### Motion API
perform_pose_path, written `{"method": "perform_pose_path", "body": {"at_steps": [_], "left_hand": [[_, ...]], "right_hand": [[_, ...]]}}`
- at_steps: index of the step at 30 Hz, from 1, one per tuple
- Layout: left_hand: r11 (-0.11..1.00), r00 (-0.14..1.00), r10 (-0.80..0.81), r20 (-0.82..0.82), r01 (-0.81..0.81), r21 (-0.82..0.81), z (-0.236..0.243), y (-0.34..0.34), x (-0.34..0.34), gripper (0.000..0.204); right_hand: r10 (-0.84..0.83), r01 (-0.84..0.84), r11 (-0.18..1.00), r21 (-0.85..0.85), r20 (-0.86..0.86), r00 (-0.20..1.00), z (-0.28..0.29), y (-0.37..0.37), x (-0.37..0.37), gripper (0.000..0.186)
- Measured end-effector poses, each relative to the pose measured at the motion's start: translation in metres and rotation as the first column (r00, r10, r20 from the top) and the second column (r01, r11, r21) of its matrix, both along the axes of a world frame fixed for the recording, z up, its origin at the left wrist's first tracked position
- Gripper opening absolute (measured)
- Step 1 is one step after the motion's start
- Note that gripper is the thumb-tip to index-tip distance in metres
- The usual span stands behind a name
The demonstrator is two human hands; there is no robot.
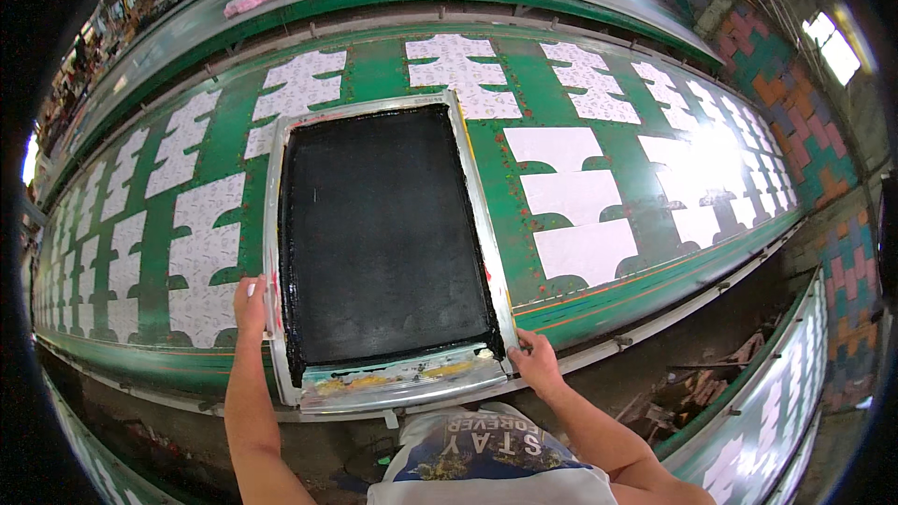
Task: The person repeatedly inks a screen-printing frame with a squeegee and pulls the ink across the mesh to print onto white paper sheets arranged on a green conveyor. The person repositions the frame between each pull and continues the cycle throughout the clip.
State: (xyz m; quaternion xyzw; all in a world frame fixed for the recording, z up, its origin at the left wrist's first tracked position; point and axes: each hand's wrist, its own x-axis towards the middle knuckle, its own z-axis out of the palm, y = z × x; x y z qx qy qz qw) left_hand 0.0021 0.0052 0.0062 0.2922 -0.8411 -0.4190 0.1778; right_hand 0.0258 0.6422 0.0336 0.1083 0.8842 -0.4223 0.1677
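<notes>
Between my hands is a large screen-printing frame [388, 234], with a pale metal rim and a dark mesh edged in wet-looking black ink. My left hand [250, 307] is closed on the rim's left side near its lower end. The lower right corner is gripped by my right hand [536, 360]. Yellow and light-blue smears mark the near end of the rim. The frame lies over the green printing table [505, 271], hiding whatever is beneath it. Right of it are plain pale fabric pieces [572, 192]; to its left lie patterned fabric pieces [208, 252].
Rows of cut fabric pieces [458, 70] run along the table's far side. Behind stands another long table with a pink bundle [251, 0] on it. A metal rail [645, 318] follows the near edge. At the lower right is a further table [772, 411] with pale pieces.
</notes>
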Motion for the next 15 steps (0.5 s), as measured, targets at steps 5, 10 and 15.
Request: {"method": "perform_pose_path", "body": {"at_steps": [5,10,15], "left_hand": [[0.960,0.999,-0.006,-0.043,0.018,0.279,-0.016,-0.010,0.004,0.030],[0.997,0.995,-0.071,-0.068,0.074,0.040,-0.013,-0.014,0.005,0.029],[0.852,0.992,0.097,0.079,-0.124,0.509,0.024,0.004,-0.005,0.031]], "right_hand": [[-0.080,0.080,0.997,-0.005,-0.060,0.995,0.005,-0.007,0.003,0.047],[-0.170,0.157,0.962,-0.224,-0.042,0.985,0.019,-0.003,0.006,0.049],[-0.156,0.118,0.939,-0.322,-0.095,0.983,0.050,0.009,0.006,0.049]]}}
